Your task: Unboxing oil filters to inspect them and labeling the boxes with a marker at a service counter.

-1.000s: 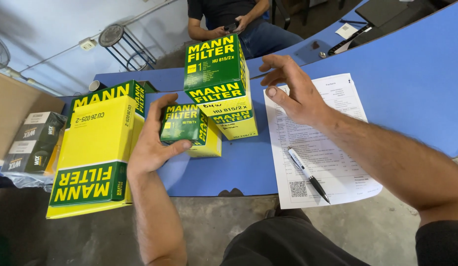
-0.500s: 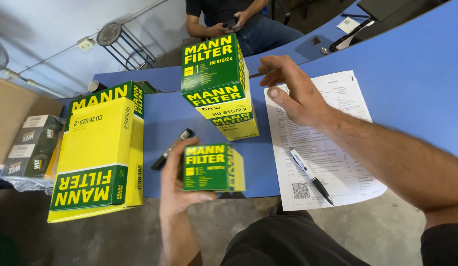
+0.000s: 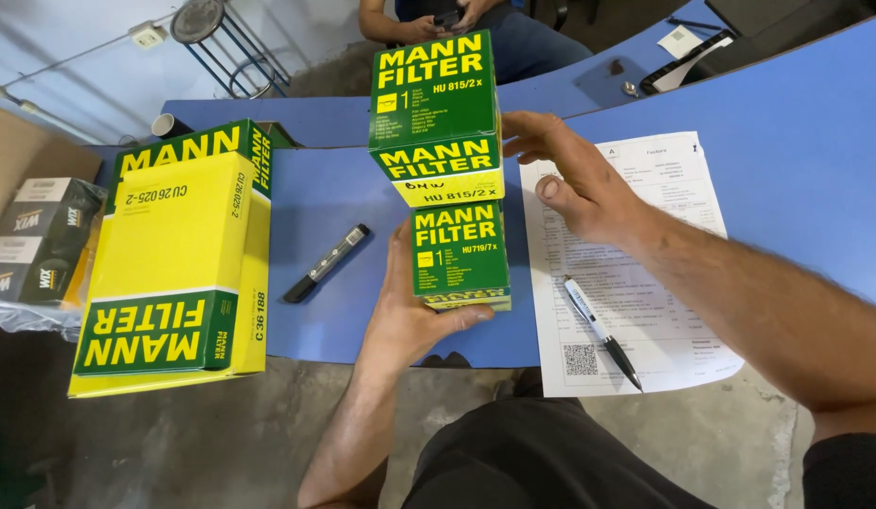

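My left hand (image 3: 409, 316) grips a small green and yellow filter box (image 3: 459, 253) from its left side and underneath, holding it upright just in front of a taller green and yellow box (image 3: 436, 118) that stands on the blue table (image 3: 786, 141). My right hand (image 3: 574, 179) hovers open to the right of the tall box, fingers spread, over a printed paper sheet (image 3: 636, 273). A black pen (image 3: 603, 332) lies on that sheet. A black marker (image 3: 327, 262) lies on the table left of the small box.
Two large flat yellow and green boxes (image 3: 179, 264) are stacked at the table's left end, overhanging its front edge. Dark cartons (image 3: 37, 240) in plastic sit further left. Another person (image 3: 457, 24) sits across the table. A stool (image 3: 207, 33) stands behind.
My left hand has carried the small box from the table, down toward me, then back up against the front of the tall box. The marker has come into view. My right hand stayed nearly still.
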